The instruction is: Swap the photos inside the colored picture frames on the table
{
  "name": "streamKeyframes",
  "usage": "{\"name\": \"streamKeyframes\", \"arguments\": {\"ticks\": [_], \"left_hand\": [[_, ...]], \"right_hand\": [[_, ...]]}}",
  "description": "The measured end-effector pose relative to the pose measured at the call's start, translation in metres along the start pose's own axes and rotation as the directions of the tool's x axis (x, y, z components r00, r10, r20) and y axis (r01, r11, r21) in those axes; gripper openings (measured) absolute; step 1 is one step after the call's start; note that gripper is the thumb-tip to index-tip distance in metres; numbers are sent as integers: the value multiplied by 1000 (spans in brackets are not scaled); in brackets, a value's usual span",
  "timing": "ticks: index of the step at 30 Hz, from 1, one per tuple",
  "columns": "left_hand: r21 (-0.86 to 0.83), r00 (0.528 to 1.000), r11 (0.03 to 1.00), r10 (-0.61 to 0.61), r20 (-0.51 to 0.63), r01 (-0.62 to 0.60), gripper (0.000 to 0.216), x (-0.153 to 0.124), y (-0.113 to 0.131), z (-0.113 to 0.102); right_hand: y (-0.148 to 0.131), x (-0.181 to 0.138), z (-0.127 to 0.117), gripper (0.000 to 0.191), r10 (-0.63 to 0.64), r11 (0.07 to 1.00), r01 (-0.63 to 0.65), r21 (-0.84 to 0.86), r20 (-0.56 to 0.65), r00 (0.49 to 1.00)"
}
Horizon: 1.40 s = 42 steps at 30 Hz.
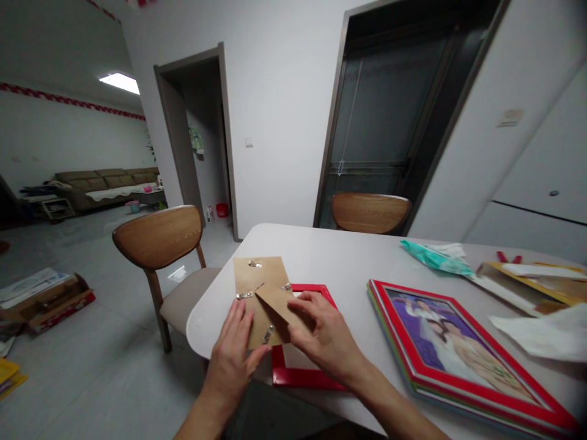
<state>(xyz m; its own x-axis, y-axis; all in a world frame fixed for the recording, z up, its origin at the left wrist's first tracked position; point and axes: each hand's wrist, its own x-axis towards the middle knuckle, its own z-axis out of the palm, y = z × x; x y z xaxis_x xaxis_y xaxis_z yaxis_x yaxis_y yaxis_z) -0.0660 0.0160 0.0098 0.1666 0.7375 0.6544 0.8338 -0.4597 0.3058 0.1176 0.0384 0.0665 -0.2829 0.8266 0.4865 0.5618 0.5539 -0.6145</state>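
While both hands work at the lower centre of the view, a brown board [244, 275] is under handling above the near edge of the white tabletop [353, 263]. The left hand [232, 345] has its grip closed on the board's left and lower edges, fingers along the side and thumb at the bottom. The right hand [328, 330] grasps a brown flap [277, 299] between thumb and fingers; the flap stands tilted off the board's face. Whether it is fastened there cannot be confirmed.

Metal clips [268, 333] are present near each of the board's four sides. A red frame [302, 377] lies on the tabletop, just right of the board and partly beneath it and the right hand.

Progress, as judged: the clips are on the board and the flap is raised, but the board is not seated in the frame. Fitting the two together therefore appears outstanding. The setting of the clips is too small to verify.

At lower right, a stack [398, 333] of coloured layers lies well apart from the frame, with a red-bordered photo [452, 348] on top; this item appears untouched. Beyond it, toward the right edge, are a teal packet [435, 258], yellow packaging [568, 284] and white paper [550, 333]. No hand touches these.
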Motion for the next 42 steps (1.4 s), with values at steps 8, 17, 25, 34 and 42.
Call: {"name": "streamKeyframes", "arguments": {"ticks": [8, 17, 25, 34, 42], "left_hand": [[-159, 958, 985, -25, 287, 73, 55, -2, 42, 62], [-110, 879, 990, -27, 476, 90, 21, 11, 54, 43], [-155, 857, 981, -22, 515, 118, 32, 4, 46, 37], [-202, 839, 978, 62, 541, 59, 30, -4, 38, 33], [-176, 833, 981, 33, 553, 78, 24, -1, 36, 29]], "right_hand": [[66, -42, -31, 28, 239, 962, -220, -161, 109, 965], [75, -54, -11, 28, 198, 959, -170, -227, 108, 974], [71, -54, -12, 27, 184, 901, -113, -418, 132, 974], [72, -45, 3, 23, 87, 930, -13, -368, 185, 979], [62, -48, 5, 23, -37, 930, 122, -346, 243, 969]]}}
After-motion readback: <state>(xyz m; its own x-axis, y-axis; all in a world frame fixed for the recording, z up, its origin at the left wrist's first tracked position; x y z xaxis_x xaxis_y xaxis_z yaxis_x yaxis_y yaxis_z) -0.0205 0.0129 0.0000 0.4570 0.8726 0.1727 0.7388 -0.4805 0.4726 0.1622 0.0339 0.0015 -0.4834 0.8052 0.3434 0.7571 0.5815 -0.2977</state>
